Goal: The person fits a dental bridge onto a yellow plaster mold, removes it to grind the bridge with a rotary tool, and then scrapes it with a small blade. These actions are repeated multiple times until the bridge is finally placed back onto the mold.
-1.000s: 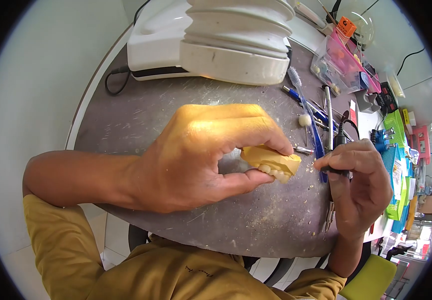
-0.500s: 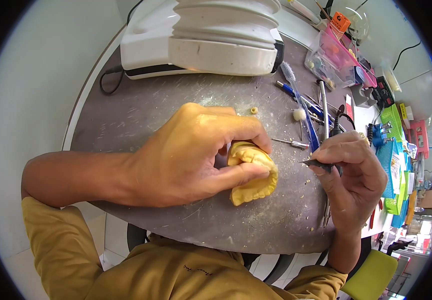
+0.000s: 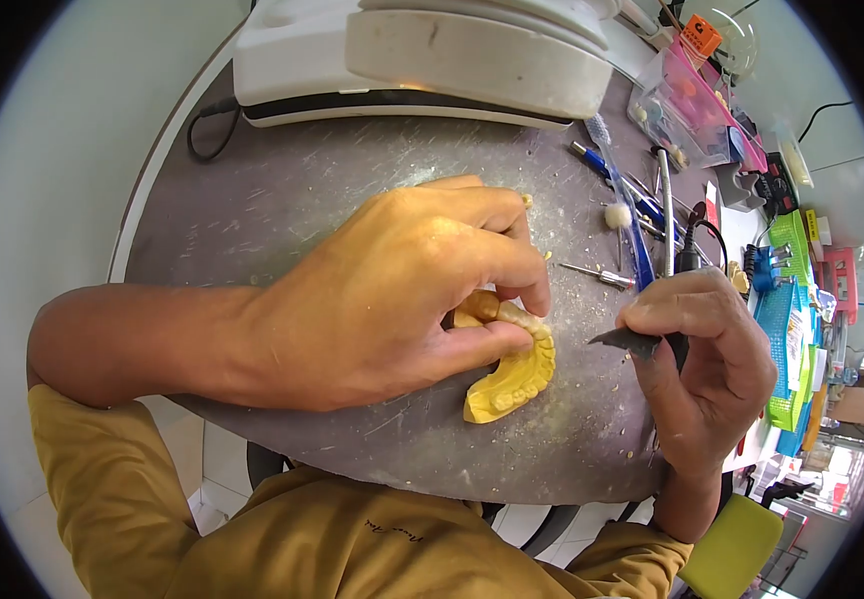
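A yellow dental cast [image 3: 512, 384], its row of teeth facing up, lies at the middle of the desk. My left hand [image 3: 402, 299] grips its far part between thumb and fingers, which hide some of it. Along the cast near my fingertips runs a paler, whitish stretch [image 3: 520, 317]. To the right, my right hand [image 3: 707, 349] pinches a small dark pointed piece, like folded sandpaper [image 3: 627, 342], between thumb and fingers. That piece is apart from the cast, its tip pointing left.
A white machine with a ribbed hood [image 3: 482, 60] stands at the back. Right of the cast lie a thin metal bur [image 3: 597, 274], a blue toothbrush [image 3: 642, 250] and several tools. A clear plastic box [image 3: 677, 110] sits behind them. Dust and crumbs litter the grey desk [image 3: 282, 190].
The cast has turned in my left hand, so its teeth show more fully. My left fingers have shifted over it. The dark piece in my right hand has tilted and moved slightly left and down.
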The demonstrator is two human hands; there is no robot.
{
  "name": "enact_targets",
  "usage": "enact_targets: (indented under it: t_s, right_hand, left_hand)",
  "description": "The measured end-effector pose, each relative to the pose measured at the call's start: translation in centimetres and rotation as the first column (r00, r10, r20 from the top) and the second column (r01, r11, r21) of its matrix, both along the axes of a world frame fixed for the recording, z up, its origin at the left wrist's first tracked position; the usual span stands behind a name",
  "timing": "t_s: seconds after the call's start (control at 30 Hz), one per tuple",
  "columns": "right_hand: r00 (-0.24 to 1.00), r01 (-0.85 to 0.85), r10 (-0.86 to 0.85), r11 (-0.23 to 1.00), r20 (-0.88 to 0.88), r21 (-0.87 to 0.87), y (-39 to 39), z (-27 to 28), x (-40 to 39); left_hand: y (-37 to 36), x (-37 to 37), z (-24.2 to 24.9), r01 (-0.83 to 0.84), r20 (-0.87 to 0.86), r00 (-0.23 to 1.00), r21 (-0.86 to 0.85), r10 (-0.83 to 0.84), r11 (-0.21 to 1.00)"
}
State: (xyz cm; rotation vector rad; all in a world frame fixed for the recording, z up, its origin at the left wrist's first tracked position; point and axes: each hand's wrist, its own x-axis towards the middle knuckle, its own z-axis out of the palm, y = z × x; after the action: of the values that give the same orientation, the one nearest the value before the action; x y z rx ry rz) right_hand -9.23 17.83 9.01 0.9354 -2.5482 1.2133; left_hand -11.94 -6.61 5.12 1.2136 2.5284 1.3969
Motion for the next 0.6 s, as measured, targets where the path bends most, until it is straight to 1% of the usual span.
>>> enact_targets:
  t_s: [0.07,0.1,0.17,0.2,0.27,0.3,0.37,0.47,0.53,0.6]
  right_hand:
    - [0.996,-0.063,0.064,0.998,-0.062,0.022,-0.29,0.32,0.07]
    - [0.996,-0.064,0.066,0.998,-0.06,0.024,-0.42,0.44,0.19]
    - [0.991,-0.127,0.128,0.99,-0.021,0.059,-0.65,0.56,0.48]
    - [0.991,-0.128,0.129,0.99,-0.019,0.06,-0.76,0.44,0.49]
    - [0.992,-0.096,0.105,0.988,-0.075,0.119,-0.91,0.12,0.51]
    - [0.992,-0.096,0.105,0.988,-0.073,0.12,-0.89,0.08,0.37]
    - [0.988,-0.072,0.086,0.991,-0.127,0.111,-0.83,0.03,-0.06]
    - [0.989,-0.054,0.068,0.993,-0.13,0.107,-0.96,-0.02,0.0]
    - [0.989,-0.072,0.086,0.991,-0.12,0.114,-1.0,0.14,0.1]
    - [0.989,-0.09,0.103,0.988,-0.108,0.122,-1.1,0.14,0.21]
  left_hand:
    - [-0.06,-0.03,0.08,-0.002,0.001,1.0,-0.008,0.002,1.0]
    - [-0.06,-0.03,0.14,-0.003,-0.003,1.0,-0.018,0.003,1.0]
    - [-0.01,0.0,0.05,-0.008,0.002,1.0,-0.004,0.008,1.0]
    - [0.02,0.02,0.01,-0.011,0.005,1.0,0.007,0.011,1.0]
    - [0.04,0.0,-0.02,-0.009,0.004,1.0,0.012,0.009,1.0]
    - [0.05,-0.01,-0.04,-0.007,0.002,1.0,0.015,0.007,1.0]
    - [0.08,-0.01,-0.13,-0.007,0.004,1.0,0.024,0.007,1.0]
    - [0.05,0.0,-0.24,0.0,0.001,1.0,0.039,0.0,0.999]
    - [0.09,0.01,-0.34,0.007,-0.003,1.0,0.047,-0.007,0.999]
    - [0.18,0.08,-0.44,-0.005,0.026,1.0,0.099,0.002,0.995]
